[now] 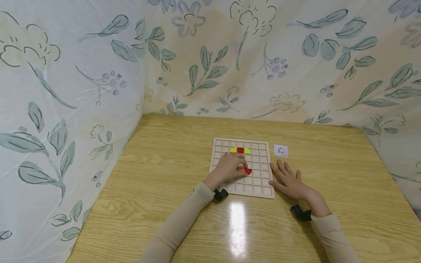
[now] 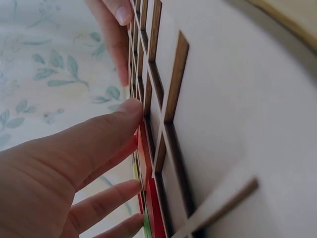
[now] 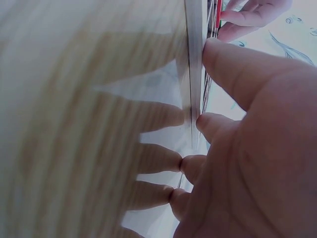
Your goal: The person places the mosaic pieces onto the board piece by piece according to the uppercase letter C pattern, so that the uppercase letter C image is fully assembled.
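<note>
My left hand reaches over a pale wooden grid board. Its thumb and index finger pinch a red quarter-round piece, low over the cells beside an orange square. In the left wrist view, the other fingers hang over a red piece and a green piece. Farther up the board lie a red square and two yellow quarter-rounds, one on either side of it. Fingers spread, my right hand rests with thumb and fingertips at the board's right edge.
A small printed card with a gridded pattern lies right of the board. The wooden table meets a flower-patterned cloth behind and at the left. Black wrist mounts sit at both cuffs.
</note>
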`<action>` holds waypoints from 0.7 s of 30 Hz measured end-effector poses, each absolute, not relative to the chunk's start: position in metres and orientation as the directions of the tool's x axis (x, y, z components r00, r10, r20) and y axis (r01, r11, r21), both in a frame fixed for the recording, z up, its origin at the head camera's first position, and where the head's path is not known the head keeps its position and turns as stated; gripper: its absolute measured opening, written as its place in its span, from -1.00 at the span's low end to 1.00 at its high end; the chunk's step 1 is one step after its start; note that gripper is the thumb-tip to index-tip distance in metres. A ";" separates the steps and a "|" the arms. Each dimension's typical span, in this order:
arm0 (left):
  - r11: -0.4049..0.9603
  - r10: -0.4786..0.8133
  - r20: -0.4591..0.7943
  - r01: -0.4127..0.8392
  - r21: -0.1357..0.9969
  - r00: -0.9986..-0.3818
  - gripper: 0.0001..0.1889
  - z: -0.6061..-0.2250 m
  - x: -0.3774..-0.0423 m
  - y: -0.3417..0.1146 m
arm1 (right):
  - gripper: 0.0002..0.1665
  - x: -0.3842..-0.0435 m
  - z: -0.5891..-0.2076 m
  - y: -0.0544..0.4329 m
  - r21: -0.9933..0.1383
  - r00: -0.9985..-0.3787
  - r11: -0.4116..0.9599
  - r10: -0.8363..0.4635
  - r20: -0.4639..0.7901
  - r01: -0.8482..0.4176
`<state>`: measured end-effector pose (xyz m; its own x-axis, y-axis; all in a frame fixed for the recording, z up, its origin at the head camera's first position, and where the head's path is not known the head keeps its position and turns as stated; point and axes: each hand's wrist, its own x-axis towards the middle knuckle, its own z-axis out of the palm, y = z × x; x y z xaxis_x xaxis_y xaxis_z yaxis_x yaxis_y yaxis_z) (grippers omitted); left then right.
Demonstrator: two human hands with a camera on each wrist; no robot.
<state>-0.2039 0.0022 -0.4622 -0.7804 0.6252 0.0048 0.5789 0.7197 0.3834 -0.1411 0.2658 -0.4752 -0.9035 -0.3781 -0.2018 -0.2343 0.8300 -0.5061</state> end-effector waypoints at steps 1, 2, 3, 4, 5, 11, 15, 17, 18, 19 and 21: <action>0.720 0.626 0.003 0.580 0.380 -0.780 -0.75 -0.463 -0.204 0.002 | -0.15 -0.141 -0.475 0.266 -0.508 -0.904 0.828 -0.379 -0.199 -0.235; 0.721 0.627 0.002 0.582 0.376 -0.779 -0.75 -0.463 -0.204 0.002 | -0.15 -0.141 -0.475 0.266 -0.511 -0.904 0.826 -0.380 -0.197 -0.236; 0.721 0.629 0.000 0.583 0.375 -0.777 -0.75 -0.463 -0.204 0.001 | -0.16 -0.141 -0.476 0.266 -0.514 -0.904 0.824 -0.381 -0.195 -0.237; 0.719 0.632 0.001 0.587 0.373 -0.775 -0.75 -0.464 -0.205 0.000 | -0.16 -0.141 -0.476 0.265 -0.517 -0.904 0.822 -0.383 -0.192 -0.238; 0.717 0.634 0.003 0.590 0.371 -0.773 -0.75 -0.464 -0.205 0.000 | -0.16 -0.141 -0.476 0.265 -0.520 -0.903 0.820 -0.384 -0.190 -0.239; 0.722 0.624 0.011 0.581 0.377 -0.782 -0.72 -0.466 -0.208 -0.009 | -0.16 -0.141 -0.476 0.265 -0.527 -0.904 0.817 -0.383 -0.190 -0.235; 0.721 0.615 0.025 0.574 0.387 -0.788 -0.64 -0.465 -0.210 -0.018 | -0.16 -0.141 -0.474 0.265 -0.528 -0.905 0.817 -0.379 -0.192 -0.231; 0.717 0.617 0.037 0.581 0.385 -0.786 -0.61 -0.464 -0.212 -0.024 | -0.16 -0.141 -0.473 0.266 -0.524 -0.905 0.819 -0.379 -0.192 -0.232; 0.717 0.618 0.044 0.585 0.379 -0.785 -0.60 -0.464 -0.213 -0.026 | -0.16 -0.140 -0.473 0.266 -0.520 -0.906 0.821 -0.379 -0.189 -0.235; 0.716 0.619 0.049 0.588 0.376 -0.784 -0.59 -0.463 -0.213 -0.029 | -0.16 -0.140 -0.472 0.266 -0.514 -0.906 0.824 -0.379 -0.185 -0.240; 0.717 0.621 0.060 0.598 0.359 -0.781 -0.58 -0.463 -0.216 -0.035 | -0.16 -0.139 -0.471 0.266 -0.503 -0.908 0.828 -0.379 -0.177 -0.248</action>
